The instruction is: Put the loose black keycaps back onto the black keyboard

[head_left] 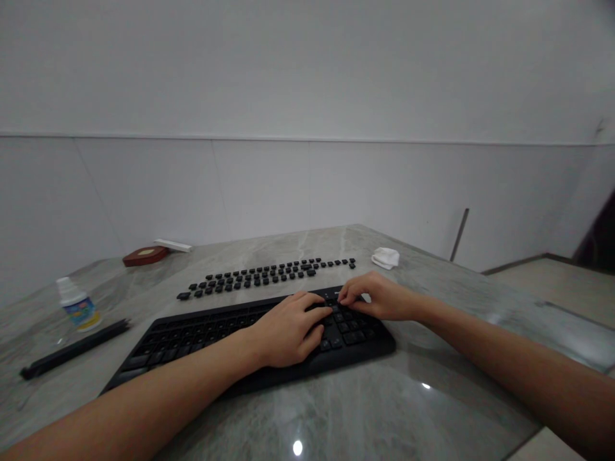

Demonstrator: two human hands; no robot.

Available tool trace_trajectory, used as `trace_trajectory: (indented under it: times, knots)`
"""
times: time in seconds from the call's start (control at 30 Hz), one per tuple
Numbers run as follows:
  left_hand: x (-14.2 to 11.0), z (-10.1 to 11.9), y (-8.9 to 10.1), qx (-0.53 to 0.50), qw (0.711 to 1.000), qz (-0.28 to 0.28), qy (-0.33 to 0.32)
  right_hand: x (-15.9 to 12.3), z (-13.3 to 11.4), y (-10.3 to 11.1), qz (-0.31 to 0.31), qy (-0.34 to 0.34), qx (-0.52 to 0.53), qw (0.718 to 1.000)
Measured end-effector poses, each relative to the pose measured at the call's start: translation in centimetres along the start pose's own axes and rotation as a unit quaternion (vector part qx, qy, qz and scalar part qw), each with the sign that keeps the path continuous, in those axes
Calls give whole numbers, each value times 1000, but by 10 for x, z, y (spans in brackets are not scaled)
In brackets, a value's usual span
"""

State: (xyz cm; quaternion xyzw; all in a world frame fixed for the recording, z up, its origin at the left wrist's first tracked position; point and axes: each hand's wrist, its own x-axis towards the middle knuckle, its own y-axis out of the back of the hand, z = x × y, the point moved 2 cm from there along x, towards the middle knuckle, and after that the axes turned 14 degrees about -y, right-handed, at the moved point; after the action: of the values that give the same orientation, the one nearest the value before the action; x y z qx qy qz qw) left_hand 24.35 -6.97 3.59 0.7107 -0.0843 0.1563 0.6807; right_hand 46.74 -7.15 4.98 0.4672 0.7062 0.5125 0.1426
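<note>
A black keyboard (202,333) lies at a slant on the marbled table, and many of its key places on the left and middle look bare of caps. Across its right part rests my left hand (291,328), fingers stretched out and apart over the keys. My right hand (377,296) is at the keyboard's upper right edge, thumb and fingertips pinched together close to the keys. Whatever those fingertips hold is too small to make out. Behind the keyboard, loose black keycaps (250,277) are laid out in several rows.
A white crumpled cloth or tissue (385,257) lies behind my right hand. At left are a small white bottle (77,304) with a coloured label, a long black tool (74,349), a reddish-brown box (145,256) and a white strip (173,245). A pale wall (269,192) stands behind the table.
</note>
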Motion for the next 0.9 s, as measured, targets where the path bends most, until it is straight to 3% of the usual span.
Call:
trace_trajectory:
  times: [0.37,0.63,0.9]
  knots:
    - [0,-2,-1,-10,1000,7,0,-1,7,0,24,1,1,1000]
    - [0,0,1,3,1000,-6,-1,-2,2,4,-2,16,-4,1000]
    - [3,4,3,20,996,-11,-90,-6,-3,6,-8,46,-14,999]
